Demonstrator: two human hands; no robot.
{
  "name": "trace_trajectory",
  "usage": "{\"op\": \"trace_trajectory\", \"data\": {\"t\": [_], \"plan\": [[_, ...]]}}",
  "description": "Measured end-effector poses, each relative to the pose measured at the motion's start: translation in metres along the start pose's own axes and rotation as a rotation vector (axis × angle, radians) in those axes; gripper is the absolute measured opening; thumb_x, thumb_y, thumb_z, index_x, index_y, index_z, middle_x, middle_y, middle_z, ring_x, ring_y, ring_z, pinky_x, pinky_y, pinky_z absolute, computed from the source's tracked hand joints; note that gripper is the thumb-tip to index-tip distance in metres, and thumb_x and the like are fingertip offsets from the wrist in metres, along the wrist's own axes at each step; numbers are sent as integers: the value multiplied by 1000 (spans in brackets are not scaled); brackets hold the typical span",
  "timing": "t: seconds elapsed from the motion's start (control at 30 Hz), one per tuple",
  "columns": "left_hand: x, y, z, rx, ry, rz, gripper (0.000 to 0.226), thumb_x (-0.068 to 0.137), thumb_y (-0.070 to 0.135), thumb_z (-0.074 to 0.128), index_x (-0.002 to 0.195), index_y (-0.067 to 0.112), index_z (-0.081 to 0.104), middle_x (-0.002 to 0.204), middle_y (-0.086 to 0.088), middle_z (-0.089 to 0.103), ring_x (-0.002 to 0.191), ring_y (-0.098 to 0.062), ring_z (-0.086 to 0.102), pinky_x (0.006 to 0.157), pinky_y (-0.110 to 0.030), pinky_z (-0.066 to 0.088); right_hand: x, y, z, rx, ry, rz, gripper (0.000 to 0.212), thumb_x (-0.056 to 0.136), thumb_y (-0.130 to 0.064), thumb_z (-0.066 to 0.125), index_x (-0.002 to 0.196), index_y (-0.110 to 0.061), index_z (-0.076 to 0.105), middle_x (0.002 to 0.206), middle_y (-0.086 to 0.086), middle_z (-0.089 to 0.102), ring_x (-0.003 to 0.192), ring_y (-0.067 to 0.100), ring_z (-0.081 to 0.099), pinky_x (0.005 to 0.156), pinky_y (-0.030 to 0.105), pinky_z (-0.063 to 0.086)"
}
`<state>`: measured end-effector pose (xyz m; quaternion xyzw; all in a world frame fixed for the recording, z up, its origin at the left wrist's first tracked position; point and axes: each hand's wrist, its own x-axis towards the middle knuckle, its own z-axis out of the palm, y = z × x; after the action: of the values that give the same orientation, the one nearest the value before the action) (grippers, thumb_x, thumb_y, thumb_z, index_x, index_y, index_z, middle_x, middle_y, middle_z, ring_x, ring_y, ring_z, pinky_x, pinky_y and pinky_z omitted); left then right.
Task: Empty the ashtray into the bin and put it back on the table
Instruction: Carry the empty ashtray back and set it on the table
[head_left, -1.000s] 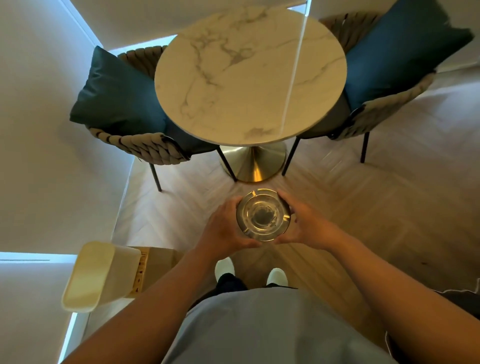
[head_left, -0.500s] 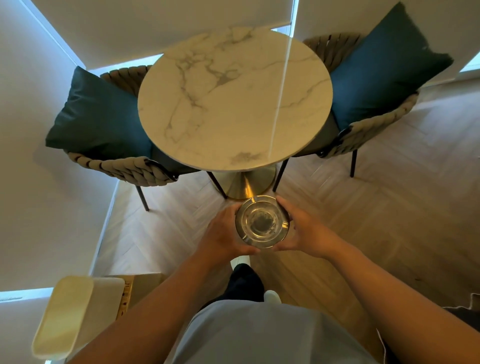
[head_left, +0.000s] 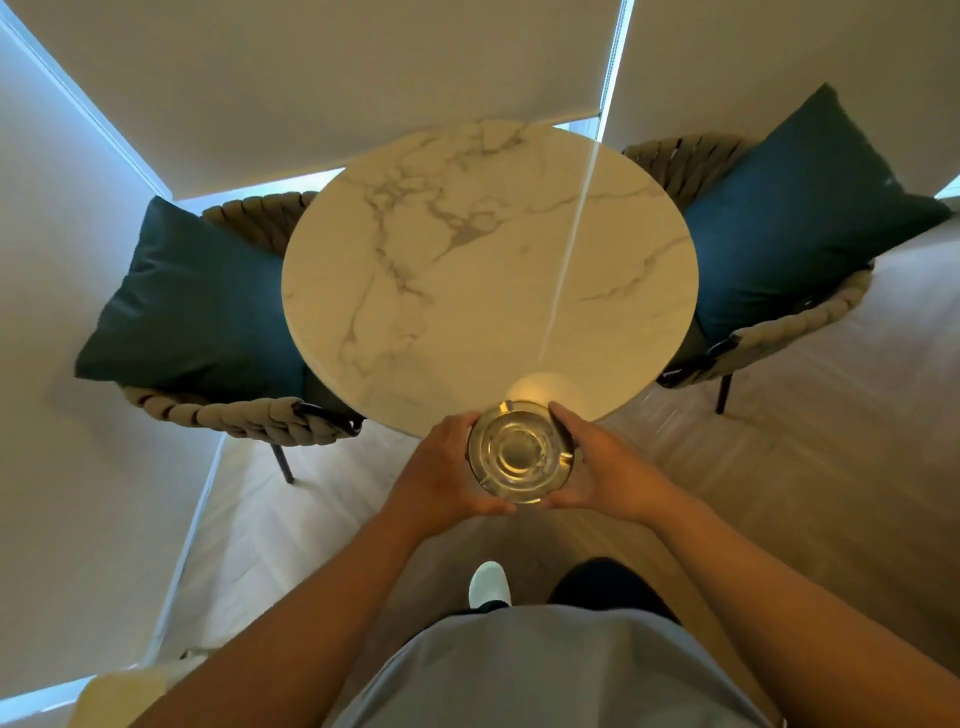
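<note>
A round clear glass ashtray (head_left: 519, 453) is held upright between both hands at the near edge of the round white marble table (head_left: 467, 270). My left hand (head_left: 441, 478) grips its left side and my right hand (head_left: 602, 467) grips its right side. The ashtray's bowl looks empty and it casts a bright spot on the tabletop just beyond it. The cream bin (head_left: 119, 696) shows only as a corner at the bottom left, behind my left forearm.
Two woven chairs flank the table, each with a dark teal cushion: the left cushion (head_left: 192, 301) and the right cushion (head_left: 800, 218). Roller blinds hang behind. The floor is pale herringbone wood. My white shoe (head_left: 488, 584) is below the hands.
I have stepped toward the table: it has grown and moved down in view, and the ashtray now reaches its near edge. The bin has slid almost out of frame at bottom left.
</note>
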<state>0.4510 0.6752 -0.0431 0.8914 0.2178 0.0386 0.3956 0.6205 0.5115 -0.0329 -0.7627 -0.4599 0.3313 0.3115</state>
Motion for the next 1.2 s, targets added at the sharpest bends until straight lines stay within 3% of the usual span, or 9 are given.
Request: {"op": "trace_trajectory", "data": {"t": [0.13, 0.27, 0.4, 0.57, 0.67, 0.8, 0.93, 1.07, 1.2], "plan": [[33, -6, -11, -6, 8, 34, 102, 49, 54, 90, 134, 26, 40, 128, 9, 50, 115, -6, 47, 100, -29, 45, 32, 7, -13, -2, 31, 44, 106, 48, -54, 88, 134, -47, 26, 114, -44, 43, 107, -27, 40, 83, -1, 35], [71, -8, -16, -16, 11, 23, 97, 49, 64, 84, 128, 48, 30, 124, 20, 45, 112, 1, 46, 96, -22, 44, 67, 24, -31, -57, 1, 37, 119, 49, -55, 88, 146, -28, 25, 141, -7, 44, 126, 5, 39, 100, 20, 33], [108, -10, -16, 3, 19, -47, 96, 47, 67, 83, 125, 54, 28, 122, 22, 46, 112, -1, 49, 95, -25, 47, 106, 40, -53, -69, -34, 13, 117, 46, -57, 86, 144, -31, 26, 139, -8, 45, 124, 7, 41, 94, 16, 30], [156, -1, -21, 18, 98, -111, 91, 40, 76, 81, 116, 71, 30, 110, 41, 48, 103, 7, 52, 85, -19, 47, 159, 53, -86, -73, -122, -40, 114, 48, -58, 88, 142, -24, 33, 137, -7, 49, 123, 10, 47, 103, 31, 41], [180, 3, -25, 10, 134, -169, 93, 36, 68, 84, 110, 75, 28, 109, 39, 50, 103, 11, 50, 83, -21, 45, 187, 60, -106, -80, -165, -59, 118, 49, -50, 91, 146, -19, 30, 143, -3, 45, 129, 13, 42, 105, 22, 32], [210, -1, -28, 28, 141, -234, 96, 38, 60, 87, 117, 51, 34, 118, 16, 48, 110, -9, 48, 92, -30, 42, 221, 70, -126, -97, -189, -89, 121, 49, -46, 91, 147, -16, 28, 144, -1, 43, 129, 12, 39, 98, 11, 23], [241, -13, -35, 65, 150, -247, 100, 40, 52, 91, 124, 29, 44, 122, 8, 51, 112, -13, 49, 94, -32, 44, 256, 72, -135, -104, -201, -83, 119, 47, -48, 90, 145, -18, 31, 140, -2, 47, 127, 14, 42, 102, 20, 33], [275, -38, -49, 58, 111, -233, 100, 41, 51, 92, 128, 26, 48, 123, 8, 53, 114, -13, 49, 97, -33, 44, 290, 75, -133, -112, -162, -63, 114, 45, -48, 90, 141, -25, 31, 135, -2, 49, 121, 9, 41, 90, 3, 24], [309, -69, -61, 49, 57, -200, 101, 44, 47, 94, 131, 23, 48, 125, 4, 53, 118, -16, 48, 100, -32, 42, 326, 78, -124, -126, -135, 11, 120, 47, -48, 90, 145, -19, 27, 143, 1, 43, 130, 14, 37, 101, 15, 27]]}}
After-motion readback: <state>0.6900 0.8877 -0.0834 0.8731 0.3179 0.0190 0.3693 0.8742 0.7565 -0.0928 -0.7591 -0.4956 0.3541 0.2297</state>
